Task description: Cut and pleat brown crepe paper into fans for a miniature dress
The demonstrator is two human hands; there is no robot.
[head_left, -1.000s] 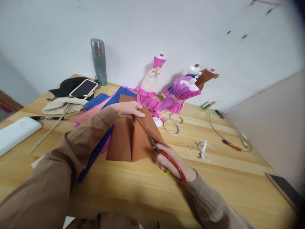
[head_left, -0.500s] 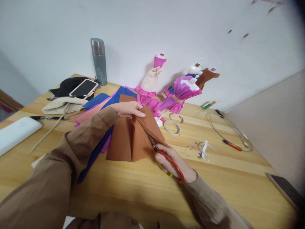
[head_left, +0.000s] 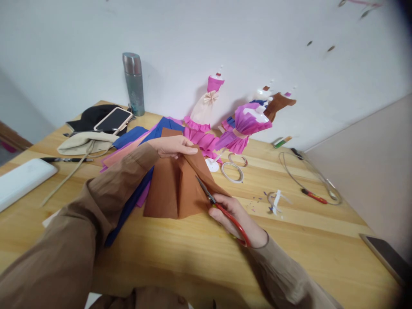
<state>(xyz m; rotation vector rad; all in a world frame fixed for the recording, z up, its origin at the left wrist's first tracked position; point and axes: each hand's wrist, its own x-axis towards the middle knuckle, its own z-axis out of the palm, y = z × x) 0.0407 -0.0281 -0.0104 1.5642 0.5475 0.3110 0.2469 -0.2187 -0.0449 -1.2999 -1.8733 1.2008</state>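
A folded brown paper sheet [head_left: 174, 189] stands tented on the wooden table [head_left: 199, 253]. My left hand [head_left: 174, 146] pinches its upper edge. My right hand [head_left: 236, 216] grips red-handled scissors [head_left: 222, 206], whose blades reach into the sheet's right side. Under the brown sheet lie blue, pink and purple sheets [head_left: 141, 139].
Two paper-dress figures [head_left: 206, 107] [head_left: 246, 124] stand at the wall beside a steel flask [head_left: 133, 83]. A phone [head_left: 112, 119] rests on cloth items at the left. Tape rolls [head_left: 231, 171], a cable [head_left: 309, 180], scraps [head_left: 275, 201], a white case [head_left: 22, 180] and a tablet [head_left: 386, 257] lie around.
The scissors have moved a little further up into the brown sheet. My left hand keeps its hold on the top edge.
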